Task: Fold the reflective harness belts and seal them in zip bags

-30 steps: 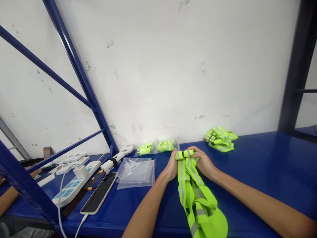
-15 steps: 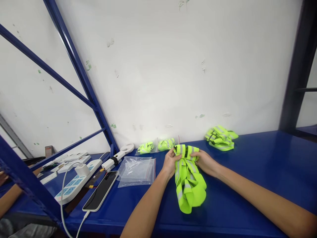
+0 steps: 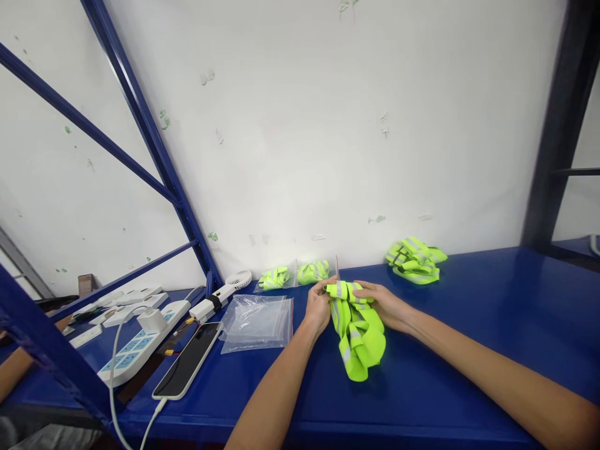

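Between my hands is a neon-yellow reflective strap harness (image 3: 359,340) with silver-grey stripes, its top end folded over and its lower loops hanging down to the blue table. My left hand (image 3: 319,306) is closed on the folded end's left side. On the right side, my right hand (image 3: 382,303) grips the same fold, thumb and fingers on the band. Two similar bundles in clear bags, one at the left (image 3: 274,277) and one nearer my hands (image 3: 313,272), lie against the wall. Another loose reflective bundle (image 3: 415,259) sits at the back right.
Clear zip bags (image 3: 257,322) lie left of my hands. Beside them are a phone (image 3: 187,362) on a charging cable, a small white fan (image 3: 239,279) and a power strip (image 3: 145,344). Blue rack posts (image 3: 175,187) rise at left; another person's arm (image 3: 16,372) shows at far left.
The top of the reflective harness has been folded over further, so its hanging part is shorter. My hands stay on it; the view has shifted slightly.
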Action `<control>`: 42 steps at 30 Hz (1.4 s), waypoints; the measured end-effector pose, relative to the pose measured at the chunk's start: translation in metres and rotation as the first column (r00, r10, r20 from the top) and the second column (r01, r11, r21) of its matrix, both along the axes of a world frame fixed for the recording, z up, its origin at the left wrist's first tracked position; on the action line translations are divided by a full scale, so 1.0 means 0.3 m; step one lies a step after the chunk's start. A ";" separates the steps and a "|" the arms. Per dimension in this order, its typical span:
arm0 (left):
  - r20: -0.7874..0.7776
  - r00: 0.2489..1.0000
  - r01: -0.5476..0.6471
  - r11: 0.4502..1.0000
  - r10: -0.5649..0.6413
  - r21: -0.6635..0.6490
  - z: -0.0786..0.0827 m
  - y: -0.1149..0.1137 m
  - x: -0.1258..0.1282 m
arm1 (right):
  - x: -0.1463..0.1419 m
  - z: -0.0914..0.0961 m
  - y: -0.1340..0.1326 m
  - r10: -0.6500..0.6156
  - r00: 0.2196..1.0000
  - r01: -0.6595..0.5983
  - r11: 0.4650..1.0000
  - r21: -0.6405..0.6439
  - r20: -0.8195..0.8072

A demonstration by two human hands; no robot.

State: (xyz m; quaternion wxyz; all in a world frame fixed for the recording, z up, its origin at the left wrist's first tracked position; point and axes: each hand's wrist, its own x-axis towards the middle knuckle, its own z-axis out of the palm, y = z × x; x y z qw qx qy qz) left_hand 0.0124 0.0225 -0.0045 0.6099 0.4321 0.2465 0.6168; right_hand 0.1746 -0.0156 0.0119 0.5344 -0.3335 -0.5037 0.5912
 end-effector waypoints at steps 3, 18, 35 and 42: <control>0.008 1.000 -0.002 0.998 0.001 0.060 0.006 -0.001 -0.001 | 0.012 0.005 -0.003 0.196 0.979 -0.201 0.973 -0.109 -0.062; 0.001 0.913 0.406 0.911 -0.407 -0.072 0.044 -0.067 0.037 | 0.028 0.003 0.042 -0.127 0.972 0.126 0.992 -0.017 -0.197; -0.018 0.876 0.452 0.833 -0.482 -0.319 0.054 -0.065 0.022 | 0.023 -0.021 0.050 -0.320 0.947 0.289 0.901 0.324 0.045; 0.008 0.975 0.222 0.962 -0.224 -0.157 0.054 -0.064 0.020 | 0.025 0.039 0.007 -0.124 0.982 0.141 0.984 0.110 -0.145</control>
